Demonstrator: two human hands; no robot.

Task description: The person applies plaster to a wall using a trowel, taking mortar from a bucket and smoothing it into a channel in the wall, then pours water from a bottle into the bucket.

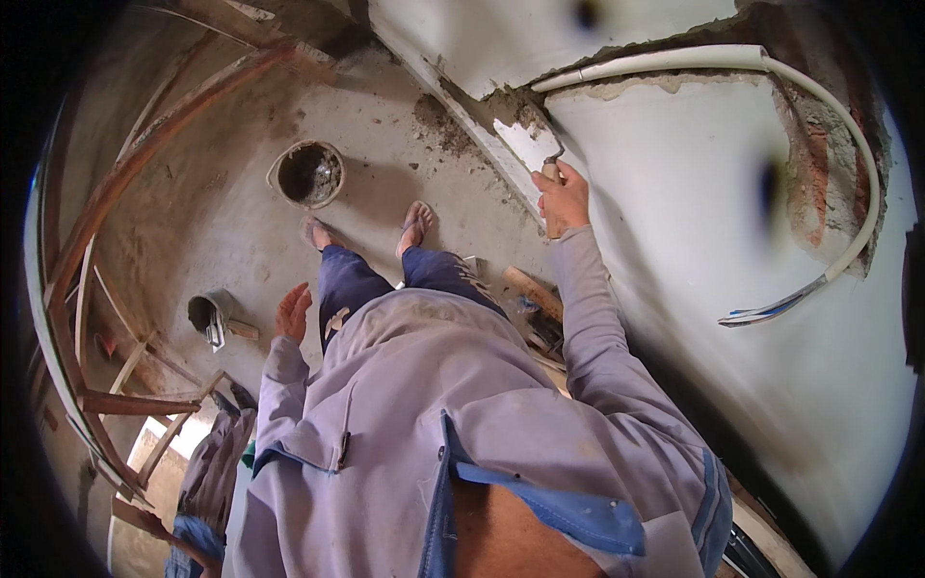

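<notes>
Shirt (385, 414), outstretched right hand (568, 199), trowel (530, 144)

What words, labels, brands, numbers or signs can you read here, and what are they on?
None can be read.
The trowel in the right hand, the bucket, the white conduit and the shirt show no legible text.
Any markings on the dark items beside the right leg are too small to tell.

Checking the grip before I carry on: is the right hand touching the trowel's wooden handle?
Touching. The head view shows it plainly: the right hand is closed around the wooden handle, whose end shows below the grip.
</notes>
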